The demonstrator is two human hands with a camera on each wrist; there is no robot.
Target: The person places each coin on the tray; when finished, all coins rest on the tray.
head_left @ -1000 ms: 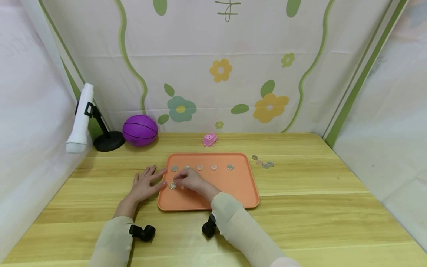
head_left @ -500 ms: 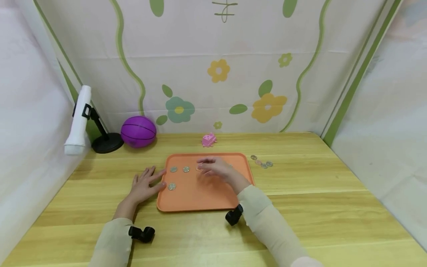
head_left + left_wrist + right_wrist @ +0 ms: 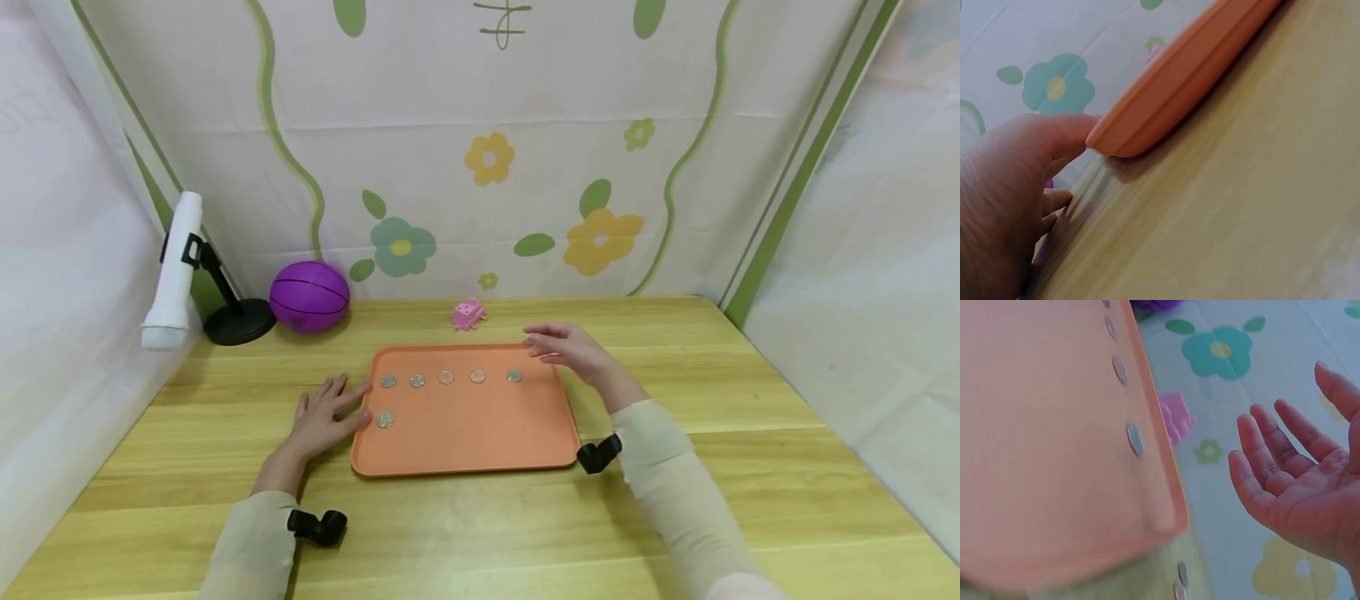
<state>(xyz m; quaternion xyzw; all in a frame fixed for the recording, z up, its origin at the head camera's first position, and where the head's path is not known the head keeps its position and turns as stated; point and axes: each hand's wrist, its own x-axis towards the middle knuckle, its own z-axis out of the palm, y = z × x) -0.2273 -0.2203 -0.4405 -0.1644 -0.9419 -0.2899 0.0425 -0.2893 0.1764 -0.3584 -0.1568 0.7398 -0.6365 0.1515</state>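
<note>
An orange tray [image 3: 480,433] lies on the wooden table. Along its far side runs a row of several coins, among them a silver coin [image 3: 513,376] at the right end and a copper-coloured coin [image 3: 446,377]. One more silver coin [image 3: 385,420] lies below the row at the left. My left hand [image 3: 322,423] rests with spread fingers at the tray's left edge, thumb and forefinger touching its rim. Above the tray's far right corner is my right hand [image 3: 572,350], empty, its fingers loosely bent. In the right wrist view, loose coins [image 3: 1183,574] show on the table beyond the tray.
A pink toy [image 3: 468,315] stands behind the tray. At the back left are a purple ball [image 3: 309,297] and a white microphone [image 3: 174,271] on a black stand [image 3: 240,321]. A flowered cloth [image 3: 450,83] hangs behind the table.
My right hand has left the lower-left coin and swept right across the tray to its far right corner, now covering the loose coins in the head view. The left hand stays put.
</note>
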